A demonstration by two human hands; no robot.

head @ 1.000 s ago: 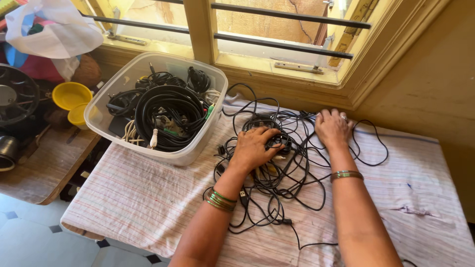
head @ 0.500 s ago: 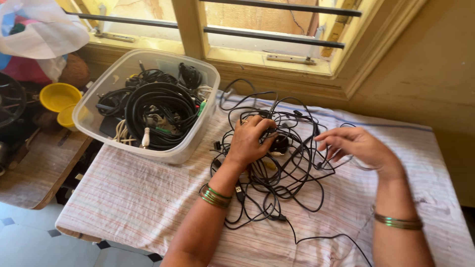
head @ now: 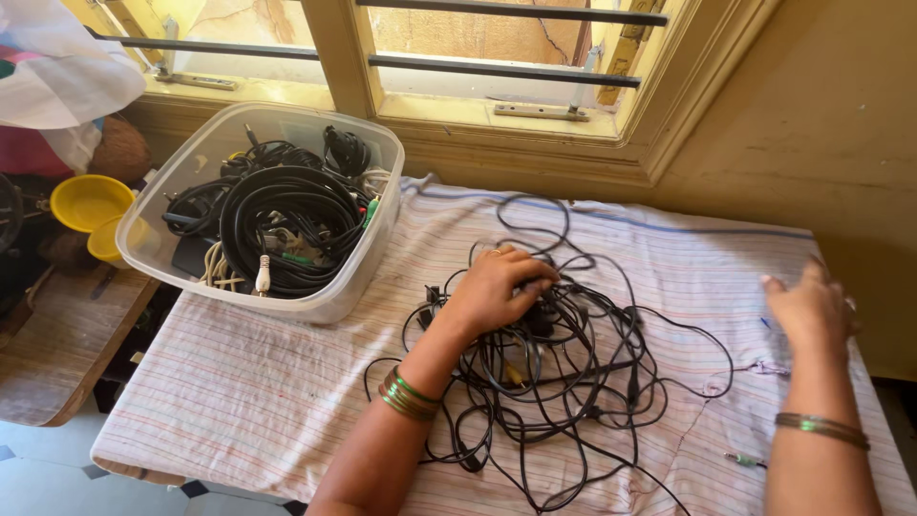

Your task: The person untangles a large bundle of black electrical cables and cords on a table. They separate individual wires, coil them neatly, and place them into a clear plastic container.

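The left hand (head: pixel 492 287) rests palm-down on a tangle of thin black cables (head: pixel 554 373), its fingers curled over a knot of plugs at the top of the pile, closed on the cables in a loose hold rather than a firm pinch. Green bangles (head: pixel 409 394) circle that wrist.

The tangle spreads out from under the hand, toward the person and to the right of the grip, in many overlapping loops lying on a striped cloth (head: pixel 258 382). One loop arcs away beyond the fingers toward the window (head: pixel 497 57).

Well to the right of the grip, the right hand (head: pixel 812 306) lies flat and open on the cloth, holding nothing, apart from the pile. A single thin strand runs from the tangle toward it, and a small plug (head: pixel 743 461) lies loose on the cloth just nearer the person.

To the left of the grip stands a clear plastic tub (head: pixel 353 287), holding thicker coiled cables. Its near corner sits close to the table's edge. Beyond it, further left, are yellow bowls (head: pixel 88 201).

Risks, as a judgement: pulling the gripped knot upward would likely tighten the loops rather than free them, since so many cross each other. A loop could drag the whole pile, or catch the loose plug and flick it off the table. A sweep leftward might nudge the tub toward the edge.
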